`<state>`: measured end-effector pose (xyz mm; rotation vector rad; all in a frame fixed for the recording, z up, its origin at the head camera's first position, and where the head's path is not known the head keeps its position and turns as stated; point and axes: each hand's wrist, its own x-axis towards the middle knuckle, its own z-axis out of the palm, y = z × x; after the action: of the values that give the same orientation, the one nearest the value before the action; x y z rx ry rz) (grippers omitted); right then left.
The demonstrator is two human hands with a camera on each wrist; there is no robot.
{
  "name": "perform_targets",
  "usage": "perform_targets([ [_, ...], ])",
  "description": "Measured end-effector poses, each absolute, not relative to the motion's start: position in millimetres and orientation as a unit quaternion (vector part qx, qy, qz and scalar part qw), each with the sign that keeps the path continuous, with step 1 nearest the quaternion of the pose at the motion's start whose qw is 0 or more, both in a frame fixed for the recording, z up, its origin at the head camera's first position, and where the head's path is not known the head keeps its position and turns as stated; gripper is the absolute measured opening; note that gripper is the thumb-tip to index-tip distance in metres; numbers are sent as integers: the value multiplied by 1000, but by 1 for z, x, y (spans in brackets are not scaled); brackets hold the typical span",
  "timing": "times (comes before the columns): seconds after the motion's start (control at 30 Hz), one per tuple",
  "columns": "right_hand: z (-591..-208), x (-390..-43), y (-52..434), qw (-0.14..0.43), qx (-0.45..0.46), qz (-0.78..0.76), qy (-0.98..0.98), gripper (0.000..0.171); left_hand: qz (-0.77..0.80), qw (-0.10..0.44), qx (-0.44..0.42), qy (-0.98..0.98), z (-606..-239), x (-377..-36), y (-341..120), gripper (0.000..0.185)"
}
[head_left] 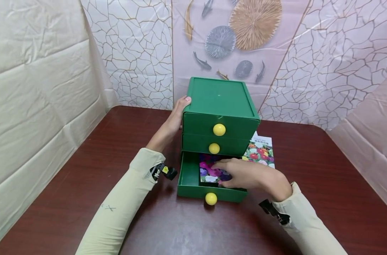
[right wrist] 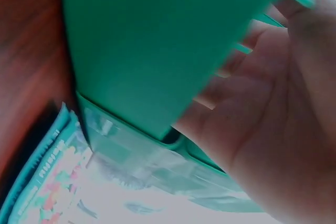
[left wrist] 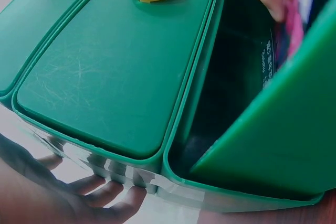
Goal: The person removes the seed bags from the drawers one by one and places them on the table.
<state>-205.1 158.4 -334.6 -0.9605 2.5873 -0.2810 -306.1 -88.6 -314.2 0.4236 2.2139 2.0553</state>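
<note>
Dark red-brown surface point(head_left: 69, 198), crinkly plastic backdrop with fish prints behind it. Green three-drawer box point(head_left: 219, 106) sits mid-surface, bottom drawer point(head_left: 188, 177) pulled out toward 6 o'clock. Left hand point(head_left: 175, 118) braces the box's side at 9 o'clock, fingers straight and flat against it, not gripping. Right hand point(head_left: 244, 174) reaches into the open drawer, fingers fairly flat on a flower-print packet point(head_left: 209, 171) lying inside; can't tell if it's actually pinching it. Another flower packet point(head_left: 259, 150) lies beside the box at 3 o'clock.

I'd say keep the left hand pressing so the box doesn't slide, and lay the packet flat clear of the drawer walls.

Left wrist view shows the drawer's dark inside; head view shows the yellow knobs point(head_left: 219, 129) lined up.
</note>
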Motion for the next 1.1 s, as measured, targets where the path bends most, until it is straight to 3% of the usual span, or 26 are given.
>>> perform_targets([
  [0.13, -325, -201, 161, 179, -335, -132, 916, 42, 676, 47, 144, 721, -314, -307, -89, 85],
  [0.63, -296, -176, 158, 32, -340, -36, 939, 21, 673, 48, 141, 724, -315, -305, -89, 85],
  [0.83, -277, -158, 165, -37, -350, -9, 936, 36, 673, 51, 152, 722, -315, -305, -87, 83],
  [1.1, -248, -131, 180, -53, -346, 1, 937, 46, 668, 56, 158, 725, -315, -303, -90, 82],
])
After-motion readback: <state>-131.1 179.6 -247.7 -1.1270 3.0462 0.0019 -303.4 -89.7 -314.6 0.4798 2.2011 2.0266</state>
